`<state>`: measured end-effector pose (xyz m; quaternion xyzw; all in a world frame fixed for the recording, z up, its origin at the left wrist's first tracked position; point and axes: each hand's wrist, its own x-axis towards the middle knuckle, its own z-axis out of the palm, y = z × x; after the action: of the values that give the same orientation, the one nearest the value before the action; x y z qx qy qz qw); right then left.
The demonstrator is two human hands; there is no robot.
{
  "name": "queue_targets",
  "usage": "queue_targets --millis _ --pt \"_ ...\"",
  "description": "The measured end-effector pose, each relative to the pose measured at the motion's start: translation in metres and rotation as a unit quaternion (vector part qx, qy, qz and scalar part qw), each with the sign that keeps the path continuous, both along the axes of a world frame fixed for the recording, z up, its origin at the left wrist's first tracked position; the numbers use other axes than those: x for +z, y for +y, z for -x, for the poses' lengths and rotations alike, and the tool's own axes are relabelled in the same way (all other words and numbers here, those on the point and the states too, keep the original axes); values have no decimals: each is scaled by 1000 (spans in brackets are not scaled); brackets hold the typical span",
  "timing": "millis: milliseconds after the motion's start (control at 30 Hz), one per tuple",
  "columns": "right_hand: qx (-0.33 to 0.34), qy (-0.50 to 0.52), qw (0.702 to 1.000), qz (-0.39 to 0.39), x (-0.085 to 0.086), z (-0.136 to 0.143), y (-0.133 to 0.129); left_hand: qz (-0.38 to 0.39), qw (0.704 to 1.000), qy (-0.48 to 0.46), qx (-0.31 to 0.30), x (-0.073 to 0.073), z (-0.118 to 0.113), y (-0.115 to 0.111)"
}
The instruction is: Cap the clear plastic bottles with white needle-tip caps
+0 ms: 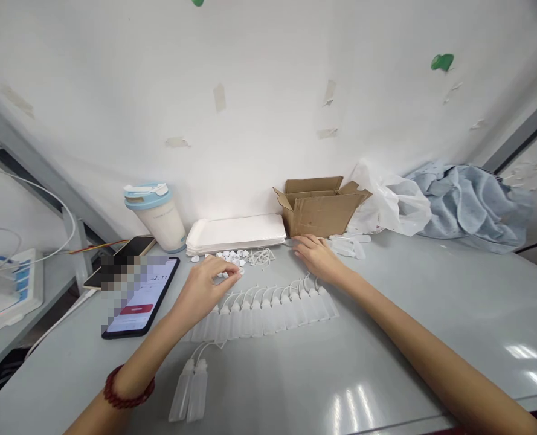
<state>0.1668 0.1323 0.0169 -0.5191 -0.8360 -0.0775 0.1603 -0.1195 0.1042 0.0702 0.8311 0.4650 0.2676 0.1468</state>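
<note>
My left hand (pixel 211 281) has its thumb and index finger pinched together beside a pile of small white pieces (pixel 234 258); whatever is between the fingertips is too small to make out. My right hand (pixel 316 257) lies low over the table in front of the cardboard box, its fingertips near a thin pale item I cannot identify. Between and below the hands runs a row of translucent plastic bottles (pixel 268 317) with thin white cords at their tops. Two more such bottles (pixel 190 389) lie nearer. Loose white cords (pixel 262 258) sit beside the white pieces.
Behind the hands stand a stack of white envelopes (pixel 238 232) and an open cardboard box (pixel 322 211). A cup (pixel 159 220) and two phones, one lit (pixel 141 299), are at left. Loose clear bottles (pixel 347 246), a plastic bag (pixel 395 202) and blue cloth (pixel 472 205) are at right.
</note>
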Motion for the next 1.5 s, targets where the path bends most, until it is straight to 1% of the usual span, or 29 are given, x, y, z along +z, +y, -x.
queue_targets --millis 133,267,400,533,600,667,733,833,967,1167,1333,1500 --pt "-3 21 1000 10 -2 -4 -2 -3 998 -51 20 -1 5 -8" --pt "16 46 999 8 -2 -7 -5 -14 996 -90 26 0 4 -13" --pt "39 81 996 -11 8 -3 -19 -26 996 -88 18 0 1 -16" --pt "99 121 987 -17 26 20 -50 -38 996 -84 3 -2 -5 -22" --pt "165 178 970 -27 33 37 -67 -32 996 -80 -13 -2 -9 -27" --pt "208 199 957 -31 37 51 -82 -21 996 -82 -37 -2 -14 -32" --pt "227 214 950 -28 38 60 -91 -14 995 -86 -56 -2 -18 -36" --pt "230 206 951 -23 34 65 -96 2 993 -90 -69 -2 -19 -39" --pt "204 198 958 -26 28 63 -93 33 992 -99 -70 -1 -19 -40" --pt "203 184 961 -45 27 65 -91 68 989 -108 -73 3 -22 -47" --pt "189 168 966 -52 26 65 -92 46 989 -109 -92 2 -24 -53" --pt "181 167 968 -46 27 67 -94 9 988 -108 -107 -3 -25 -54"
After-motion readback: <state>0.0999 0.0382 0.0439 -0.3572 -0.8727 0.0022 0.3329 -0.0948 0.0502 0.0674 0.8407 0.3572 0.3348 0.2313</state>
